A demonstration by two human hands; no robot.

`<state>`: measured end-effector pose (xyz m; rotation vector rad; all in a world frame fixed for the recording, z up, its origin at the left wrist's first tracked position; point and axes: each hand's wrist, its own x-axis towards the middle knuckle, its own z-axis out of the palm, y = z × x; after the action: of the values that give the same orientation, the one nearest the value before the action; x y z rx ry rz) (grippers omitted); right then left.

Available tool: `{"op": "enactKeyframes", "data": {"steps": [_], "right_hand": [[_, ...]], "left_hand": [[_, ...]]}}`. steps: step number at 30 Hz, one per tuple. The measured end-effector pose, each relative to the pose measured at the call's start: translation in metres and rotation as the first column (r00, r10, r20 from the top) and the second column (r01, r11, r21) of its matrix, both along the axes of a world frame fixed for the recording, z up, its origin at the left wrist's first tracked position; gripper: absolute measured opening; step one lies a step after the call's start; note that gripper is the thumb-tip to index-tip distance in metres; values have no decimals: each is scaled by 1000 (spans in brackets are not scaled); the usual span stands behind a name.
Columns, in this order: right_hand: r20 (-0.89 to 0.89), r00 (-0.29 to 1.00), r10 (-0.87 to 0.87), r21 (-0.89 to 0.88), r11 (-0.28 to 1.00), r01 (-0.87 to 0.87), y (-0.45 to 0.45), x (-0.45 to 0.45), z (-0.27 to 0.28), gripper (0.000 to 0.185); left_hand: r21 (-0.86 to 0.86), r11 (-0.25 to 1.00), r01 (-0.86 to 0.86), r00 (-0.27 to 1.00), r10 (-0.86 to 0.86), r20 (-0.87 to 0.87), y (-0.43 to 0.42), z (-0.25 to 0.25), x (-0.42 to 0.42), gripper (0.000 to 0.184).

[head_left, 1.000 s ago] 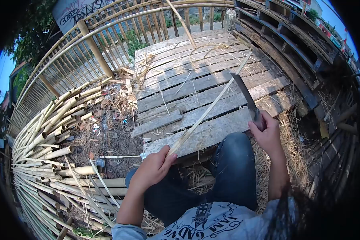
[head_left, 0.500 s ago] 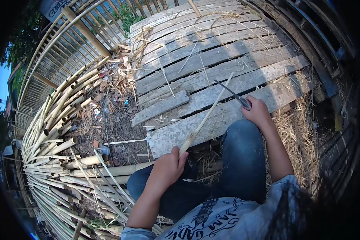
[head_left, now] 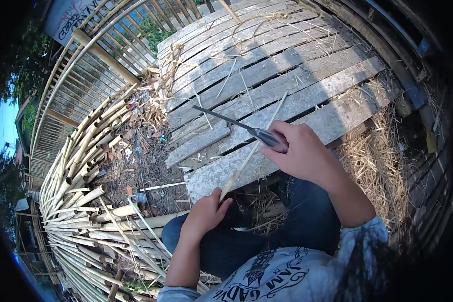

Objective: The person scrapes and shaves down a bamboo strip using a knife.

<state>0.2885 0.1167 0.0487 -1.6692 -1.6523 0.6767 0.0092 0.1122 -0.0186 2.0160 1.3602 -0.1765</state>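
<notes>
My right hand [head_left: 299, 151] is closed around the handle of a long-bladed knife [head_left: 229, 119], whose dark blade points up and to the left above the planks. Below it, my left hand [head_left: 204, 214] pinches the near end of a thin bamboo strip [head_left: 250, 154]. The strip slants away to the upper right across the slatted wooden platform [head_left: 307, 132], passing beneath the knife. A short loose board [head_left: 199, 146] lies on the platform to the left of the strip.
Cut bamboo poles [head_left: 85, 158] fan out on the left beside a bamboo fence [head_left: 105, 55]. Wood shavings and litter [head_left: 141, 131] cover the ground there. Straw-like shavings [head_left: 372, 151] heap on the right. Several thin strips are scattered over the planks.
My right hand has moved left with the knife, and its blade now crosses over the strip. My left hand has shifted slightly down and left, still holding the strip.
</notes>
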Motion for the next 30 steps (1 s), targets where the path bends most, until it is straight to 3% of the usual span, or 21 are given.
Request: {"op": "enactKeyframes", "data": {"steps": [2,6,8,16,18,22,26,28,30], "right_hand": [[-217,973,74,-83,992,-94,-2,0,-1,24],[-384,920,79,-71,991,-115,-19,-14,-48,24],[-463,886,-8,-284,949,-139,-31,-23,-71,27],[-377,926,3,-262,959,-110,-61,-46,-133,27],[-334,940,-66,-287,957,-34,-49,-37,-147,28],[-447,819,-359,-511,854,95,-16,2,-153,34],[-384,865,-324,-611,791,25,2,25,-157,35],[-502,752,-427,-644,765,6,-4,13,-158,36],[-543,723,-427,-645,763,-34,-12,5,-161,37]], "left_hand": [[26,999,-35,999,35,-4,-1,1,2,43],[87,993,-81,994,87,-64,0,0,3,48],[76,995,-66,993,73,-93,1,4,6,48],[150,988,-20,986,44,-160,-4,1,7,47],[182,983,-10,986,40,-161,-4,-1,6,43],[210,978,-5,986,41,-164,-2,-3,3,37],[257,966,4,984,43,-175,-1,-6,4,32],[264,965,3,982,47,-183,-1,-6,3,30],[280,960,19,983,33,-180,-1,-5,1,28]]}}
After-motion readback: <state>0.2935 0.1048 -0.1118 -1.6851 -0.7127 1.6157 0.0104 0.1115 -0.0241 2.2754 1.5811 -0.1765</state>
